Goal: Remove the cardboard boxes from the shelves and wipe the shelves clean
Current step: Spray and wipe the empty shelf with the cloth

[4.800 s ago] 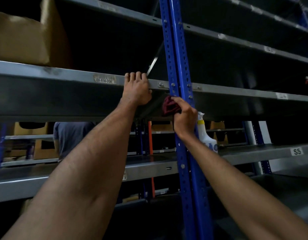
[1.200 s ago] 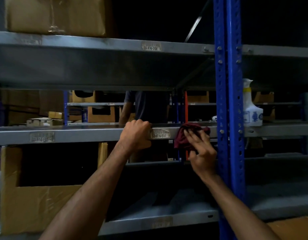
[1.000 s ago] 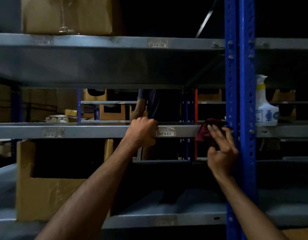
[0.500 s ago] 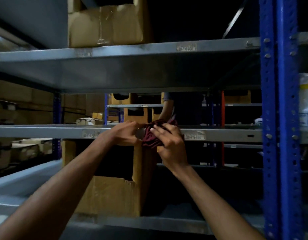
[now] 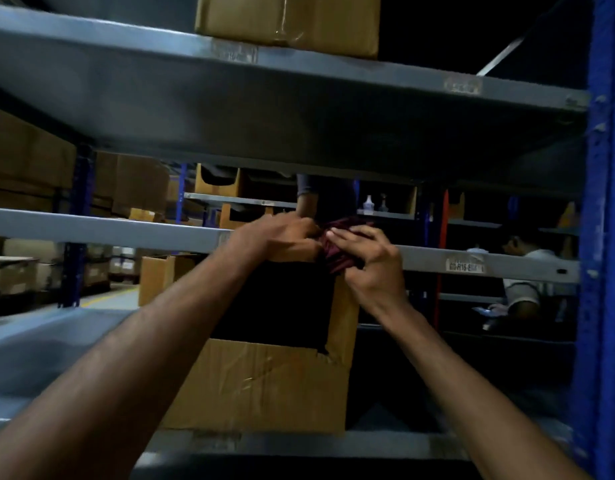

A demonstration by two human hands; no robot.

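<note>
- Head view: both our hands hold the dark red cloth (image 5: 340,247) at the middle shelf (image 5: 101,230) edge, left hand (image 5: 281,237) and right hand (image 5: 371,261) fingers curled round it.
- We judge wiping underway; boxes remain: one cut-open box (image 5: 264,386) at 6 o'clock below, another box (image 5: 288,19) at 12 o'clock above.

One head-worn camera faces forward, close to the middle shelf (image 5: 101,230), looking through the racking.
</note>
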